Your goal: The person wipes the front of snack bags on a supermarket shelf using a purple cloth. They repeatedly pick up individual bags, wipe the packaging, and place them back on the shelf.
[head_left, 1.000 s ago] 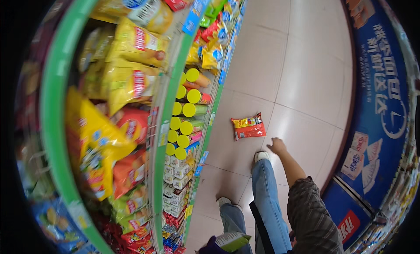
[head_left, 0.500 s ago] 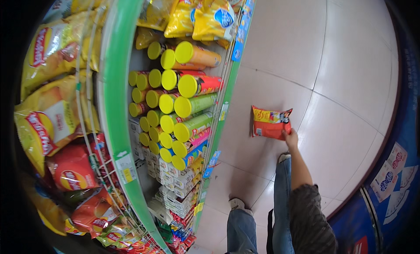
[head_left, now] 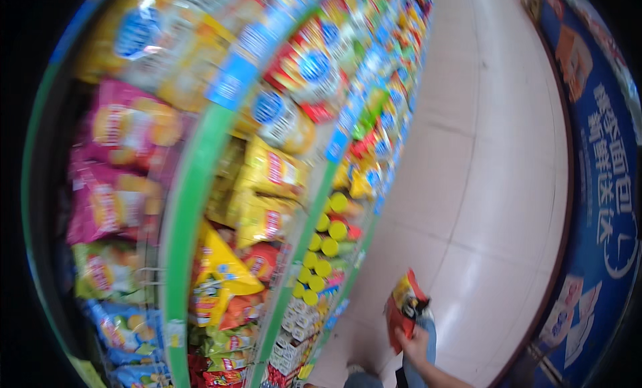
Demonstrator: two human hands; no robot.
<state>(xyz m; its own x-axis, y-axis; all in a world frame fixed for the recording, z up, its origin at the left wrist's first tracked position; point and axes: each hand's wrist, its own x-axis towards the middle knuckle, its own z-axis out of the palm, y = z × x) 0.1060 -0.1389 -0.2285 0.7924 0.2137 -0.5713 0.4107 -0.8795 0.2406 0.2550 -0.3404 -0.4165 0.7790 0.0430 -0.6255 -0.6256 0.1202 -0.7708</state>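
Note:
My right hand (head_left: 414, 346) is closed on the lower edge of a red and yellow snack bag (head_left: 399, 316). The bag hangs tilted above the floor, in front of my jeans-clad leg, and is a little blurred. My left hand does not show. To the left of the held bag, on a low shelf, lie several canisters with yellow lids (head_left: 322, 268), their ends facing out.
Green-edged shelves (head_left: 186, 207) fill the left side, packed with purple bags (head_left: 124, 127), yellow bags (head_left: 271, 181) and blue bags (head_left: 130, 334). Pale floor tiles (head_left: 455, 154) run between them and a blue printed panel (head_left: 602, 187) on the right.
The view has swung up and along the aisle, so more shelves show. The bag, still in my right hand, now appears lower and turned more upright.

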